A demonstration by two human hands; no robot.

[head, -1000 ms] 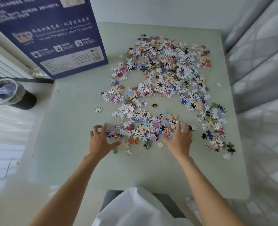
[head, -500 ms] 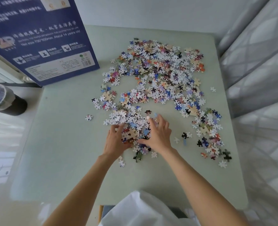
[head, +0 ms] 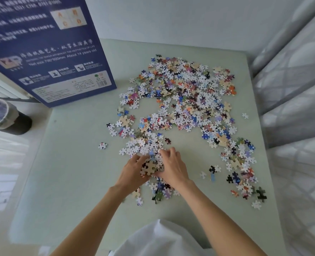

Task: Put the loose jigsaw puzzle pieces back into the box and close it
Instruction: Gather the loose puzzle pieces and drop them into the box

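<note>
Many loose jigsaw pieces (head: 186,100) lie scattered over the pale green table (head: 75,163), thickest at the far middle and down the right side. The dark blue puzzle box (head: 47,52) stands upright at the table's far left corner. My left hand (head: 132,172) and my right hand (head: 173,169) are cupped together near the table's middle, with curled fingers gripping a small heap of pieces (head: 151,167) between them. A few more pieces lie just below my wrists.
A dark bin with a clear liner (head: 3,115) stands on the floor to the left of the table. A grey quilted bed or sofa (head: 297,108) runs along the right edge. A white wall is behind the table.
My hands, spread apart a second ago, have swept inward and now meet, bunching a heap of pieces between them. The view has shifted slightly.
</note>
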